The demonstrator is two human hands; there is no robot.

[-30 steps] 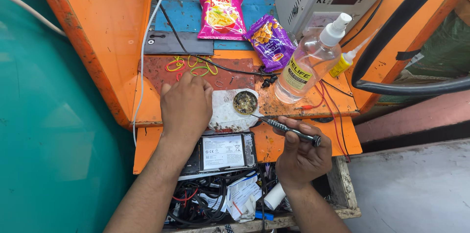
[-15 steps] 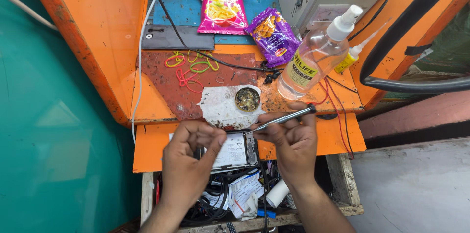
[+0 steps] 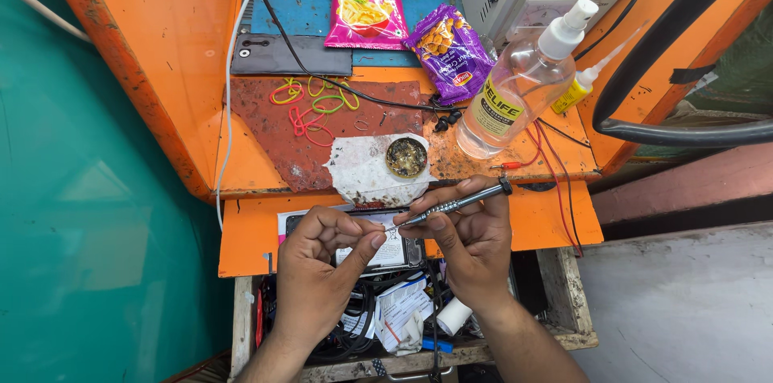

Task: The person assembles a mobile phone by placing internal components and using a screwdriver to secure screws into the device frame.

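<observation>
Opened phone [image 3: 378,248] lying on orange shelf [image 3: 547,226], back cover off. Right hand [image 3: 471,242] gripping thin screwdriver [image 3: 455,204], tip nearing phone; left hand [image 3: 326,258] pinching at tip. Screw work seemingly unfinished; solder tin [image 3: 407,157] sitting behind.

Your hands meet over the phone [image 3: 378,250] on the shelf [image 3: 250,234]. Behind it sits the tin [image 3: 407,157]; the spray bottle [image 3: 519,85] stands to its right.
</observation>
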